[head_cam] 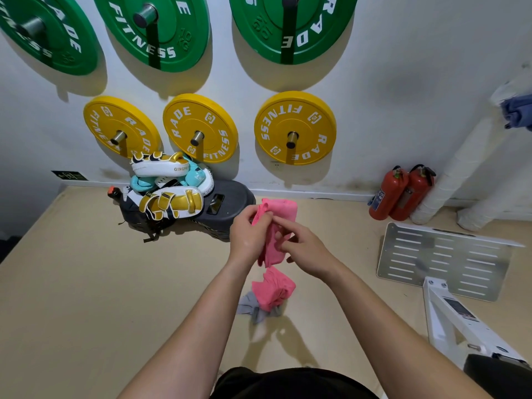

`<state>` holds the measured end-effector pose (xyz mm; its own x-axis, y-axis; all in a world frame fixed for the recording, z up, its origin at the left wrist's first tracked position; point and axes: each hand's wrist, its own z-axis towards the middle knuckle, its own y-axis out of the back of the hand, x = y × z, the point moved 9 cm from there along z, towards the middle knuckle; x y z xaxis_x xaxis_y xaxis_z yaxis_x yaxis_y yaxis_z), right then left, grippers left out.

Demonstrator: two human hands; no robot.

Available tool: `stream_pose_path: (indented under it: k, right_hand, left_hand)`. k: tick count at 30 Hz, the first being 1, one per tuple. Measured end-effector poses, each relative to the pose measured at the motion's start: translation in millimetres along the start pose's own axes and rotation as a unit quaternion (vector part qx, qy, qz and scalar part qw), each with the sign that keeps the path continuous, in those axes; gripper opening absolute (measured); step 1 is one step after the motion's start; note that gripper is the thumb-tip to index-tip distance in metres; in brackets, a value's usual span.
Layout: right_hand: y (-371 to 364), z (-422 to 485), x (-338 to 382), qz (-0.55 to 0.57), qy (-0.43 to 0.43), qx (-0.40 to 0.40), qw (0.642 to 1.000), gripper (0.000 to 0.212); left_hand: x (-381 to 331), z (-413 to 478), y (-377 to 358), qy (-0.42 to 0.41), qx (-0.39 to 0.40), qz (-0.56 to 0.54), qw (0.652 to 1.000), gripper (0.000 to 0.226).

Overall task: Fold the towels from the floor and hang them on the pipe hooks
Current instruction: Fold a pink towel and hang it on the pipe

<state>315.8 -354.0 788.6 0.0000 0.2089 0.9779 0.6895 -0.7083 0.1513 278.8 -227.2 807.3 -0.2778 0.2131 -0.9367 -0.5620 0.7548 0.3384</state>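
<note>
A pink towel (280,211) is held up in front of me, bunched lengthwise, its lower end (273,287) hanging crumpled just above the floor. My left hand (249,234) grips its upper left edge. My right hand (305,249) pinches the towel's middle from the right. Under the pink towel a grey towel (248,306) lies crumpled on the floor. At the far right a white wrapped pipe (460,165) slants up the wall, and a blue towel (516,112) hangs near its top. No hooks are visible.
Yellow weight plates (295,126) and green weight plates (293,27) hang on the wall ahead. Boxing pads (169,194) are piled on a black base by the wall. Two red fire extinguishers (398,192) stand at the right, near a slotted metal footplate (440,259) of a white machine.
</note>
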Motion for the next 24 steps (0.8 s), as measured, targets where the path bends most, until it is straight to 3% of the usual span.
stream_pose_path:
  k: [3,4,6,9,10,12,15,19,21,24]
  right_hand:
    - [23.6,-4.0,0.8,-0.100,0.045,-0.120,0.987,0.047]
    - [34.5,-7.6,2.1,-0.133,0.052,-0.166,0.976,0.047]
    - [47.7,-10.8,5.2,-0.187,0.043,-0.193,0.962,0.067]
    - [46.2,-4.1,-1.6,-0.271,-0.003,-0.117,0.956,0.097]
    - [42.6,-1.0,-7.1,-0.297,-0.015,-0.082,0.951,0.095]
    - [31.2,4.4,-16.7,-0.333,-0.020,-0.002,0.943,0.068]
    - [18.1,4.2,-24.8,-0.264,-0.018,0.054,0.963,0.024]
    - [28.2,-0.9,-29.7,-0.051,-0.021,-0.016,0.998,0.019]
    - [37.9,-4.3,-27.4,0.086,-0.019,-0.070,0.994,0.013]
    - [42.4,-3.7,-22.1,0.167,-0.018,-0.154,0.974,0.013]
  left_hand:
    - [-4.2,6.2,8.1,-0.025,0.019,0.050,0.998,0.008]
    - [-5.8,7.9,10.4,-0.041,0.031,0.075,0.996,0.007]
    - [-11.6,8.0,11.1,-0.086,0.080,0.128,0.985,0.007]
    - [-22.3,-0.1,4.9,-0.150,0.178,0.198,0.952,0.011]
    - [-25.2,-2.5,4.5,-0.163,0.193,0.218,0.943,0.013]
    - [-31.3,-6.6,6.9,-0.187,0.194,0.248,0.930,0.013]
    - [-39.6,-11.9,14.5,-0.227,0.149,0.283,0.920,0.009]
    - [-31.1,-4.4,39.7,-0.205,0.016,0.333,0.920,0.017]
    - [-21.8,-2.0,47.6,-0.162,-0.025,0.305,0.938,0.019]
    - [-14.9,-4.5,38.3,-0.102,-0.050,0.211,0.971,0.020]
